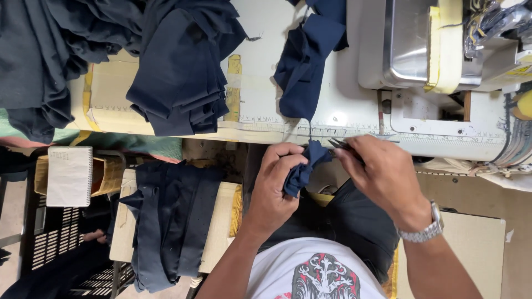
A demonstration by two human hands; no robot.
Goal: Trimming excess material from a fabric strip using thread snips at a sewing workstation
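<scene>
The left hand (275, 180) holds a small bunched piece of dark blue fabric (303, 169) in a closed grip. The right hand (382, 174) pinches small thread snips (338, 144) right beside the fabric. A dark thread goes up to another blue piece (307, 61) on the white counter (255, 99), near the sewing machine (421, 44).

Bright, even light — sharp, soft shadows
</scene>
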